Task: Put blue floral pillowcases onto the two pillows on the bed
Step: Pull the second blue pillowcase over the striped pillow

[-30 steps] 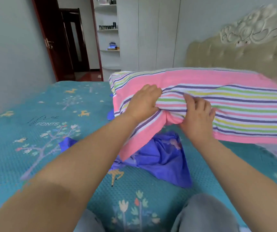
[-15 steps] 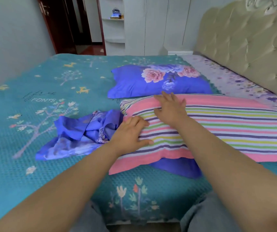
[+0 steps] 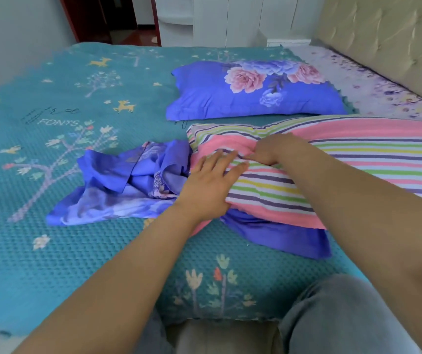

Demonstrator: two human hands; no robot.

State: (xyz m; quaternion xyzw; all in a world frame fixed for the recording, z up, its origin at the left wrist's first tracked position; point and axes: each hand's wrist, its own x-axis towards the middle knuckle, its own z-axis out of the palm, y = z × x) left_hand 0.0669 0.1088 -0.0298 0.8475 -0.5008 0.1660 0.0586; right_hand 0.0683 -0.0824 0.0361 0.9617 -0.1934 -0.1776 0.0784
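Observation:
A pillow in a blue floral pillowcase [image 3: 253,92] lies at the far side of the bed. In front of it lies a bare pillow with pink and coloured stripes [image 3: 352,164]. A loose blue floral pillowcase [image 3: 125,185] is crumpled to the left of the striped pillow, and part of it reaches under the pillow's near edge. My left hand [image 3: 209,185] rests flat on the striped pillow's left end, fingers spread. My right hand [image 3: 273,149] pinches a fold of the striped fabric near that same end.
The teal patterned bedspread [image 3: 59,264] covers the bed. A padded beige headboard [image 3: 388,39] runs along the right. White wardrobes [image 3: 230,19] and a dark doorway [image 3: 118,16] stand beyond the bed. My knees in grey trousers [image 3: 337,320] are at the near edge.
The striped pillow went from lifted up to lying flat on the bed. My right hand moved from a flat press to pinching the fabric at the left end.

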